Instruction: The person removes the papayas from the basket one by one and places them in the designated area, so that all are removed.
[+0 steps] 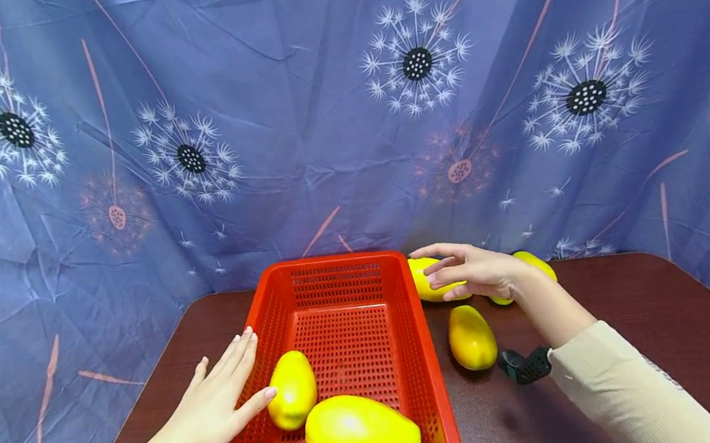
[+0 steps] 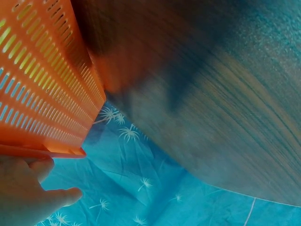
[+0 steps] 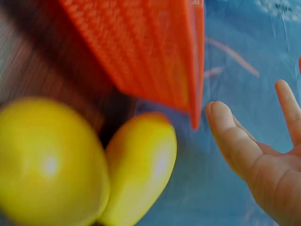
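Observation:
A red plastic basket (image 1: 443,393) holds two yellow papayas: a smaller one (image 1: 293,390) by the left wall and a larger one (image 1: 363,433) lying across the near end. My left hand (image 1: 209,414) is at the basket's left rim, fingers straight, thumb reaching over toward the smaller papaya. Right of the basket, my right hand (image 1: 480,272) is above a yellow papaya (image 1: 425,288) at the back and partly covers it. Its fingers are spread and hold nothing. In the right wrist view, that hand (image 3: 263,162) appears beside the basket wall (image 3: 141,52), with two papayas to its left.
Another papaya (image 1: 471,339) lies on the dark brown table (image 1: 651,320) right of the basket. More yellow fruit (image 1: 536,264) shows behind my right forearm. A black device (image 1: 526,366) is at my right wrist. A blue dandelion-patterned cloth (image 1: 306,125) hangs behind the table.

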The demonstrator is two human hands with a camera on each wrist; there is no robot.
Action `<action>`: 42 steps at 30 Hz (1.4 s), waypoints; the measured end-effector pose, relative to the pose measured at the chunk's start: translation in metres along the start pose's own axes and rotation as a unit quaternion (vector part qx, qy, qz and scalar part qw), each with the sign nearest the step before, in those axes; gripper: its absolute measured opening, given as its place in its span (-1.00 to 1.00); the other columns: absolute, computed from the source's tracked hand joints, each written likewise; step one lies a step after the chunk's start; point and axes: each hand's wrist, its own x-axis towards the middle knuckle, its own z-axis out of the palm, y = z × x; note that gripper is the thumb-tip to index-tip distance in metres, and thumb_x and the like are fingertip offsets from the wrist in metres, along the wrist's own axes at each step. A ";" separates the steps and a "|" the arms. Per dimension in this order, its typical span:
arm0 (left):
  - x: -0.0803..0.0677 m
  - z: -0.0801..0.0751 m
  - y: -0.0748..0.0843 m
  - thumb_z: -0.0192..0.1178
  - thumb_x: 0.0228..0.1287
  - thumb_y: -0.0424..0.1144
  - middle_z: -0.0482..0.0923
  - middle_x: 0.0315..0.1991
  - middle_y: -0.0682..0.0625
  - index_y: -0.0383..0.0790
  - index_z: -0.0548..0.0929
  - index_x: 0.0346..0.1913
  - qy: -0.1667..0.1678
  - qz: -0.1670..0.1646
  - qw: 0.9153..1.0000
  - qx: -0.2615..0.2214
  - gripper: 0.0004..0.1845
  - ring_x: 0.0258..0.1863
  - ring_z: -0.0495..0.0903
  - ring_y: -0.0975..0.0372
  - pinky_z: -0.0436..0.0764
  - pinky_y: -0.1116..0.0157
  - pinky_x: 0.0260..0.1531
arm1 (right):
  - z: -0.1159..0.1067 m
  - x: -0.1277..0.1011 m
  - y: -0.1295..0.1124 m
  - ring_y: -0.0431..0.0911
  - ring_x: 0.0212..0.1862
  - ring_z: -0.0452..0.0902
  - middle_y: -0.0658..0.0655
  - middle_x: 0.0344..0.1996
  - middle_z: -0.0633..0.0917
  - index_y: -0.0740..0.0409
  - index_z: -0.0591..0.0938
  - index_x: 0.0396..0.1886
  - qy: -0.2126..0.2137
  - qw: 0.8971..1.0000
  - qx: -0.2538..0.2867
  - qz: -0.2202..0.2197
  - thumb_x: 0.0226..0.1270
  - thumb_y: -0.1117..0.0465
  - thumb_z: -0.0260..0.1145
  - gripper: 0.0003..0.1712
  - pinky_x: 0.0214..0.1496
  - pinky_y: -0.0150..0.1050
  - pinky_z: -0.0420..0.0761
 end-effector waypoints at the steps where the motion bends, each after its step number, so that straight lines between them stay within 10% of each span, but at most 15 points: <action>1: -0.001 0.000 0.000 0.03 0.27 0.19 0.10 0.41 -0.14 -0.33 0.25 0.36 -0.001 0.000 1.000 -0.001 -0.21 0.37 0.11 -0.01 0.06 -0.28 0.13 | 0.005 0.004 -0.003 0.17 0.22 0.29 0.38 0.27 0.29 0.10 0.23 0.38 -0.005 1.000 0.004 0.001 0.25 0.19 0.28 -0.27 0.07 -0.02 0.48; 18: 0.010 -0.002 -0.004 -0.02 0.30 0.21 0.00 0.44 -0.17 -0.36 0.17 0.39 -0.036 -0.003 0.999 -0.006 -0.18 0.40 0.01 -0.04 -0.04 -0.29 0.18 | 0.070 0.062 -0.039 0.06 0.01 0.46 0.24 0.05 0.48 0.02 0.39 0.29 -0.073 0.997 -0.014 0.005 0.25 0.28 0.26 -0.41 -0.04 -0.13 0.54; 42: 0.013 -0.001 -0.007 -0.03 0.31 0.20 -0.06 0.45 -0.19 -0.37 0.09 0.41 -0.070 -0.012 0.998 0.001 -0.15 0.42 -0.05 -0.05 -0.06 -0.30 0.19 | 0.121 0.100 -0.023 -0.03 -0.19 0.49 0.14 0.00 0.56 -0.04 0.44 0.24 -0.124 0.991 0.004 0.047 0.22 0.25 0.30 -0.44 -0.07 -0.14 0.57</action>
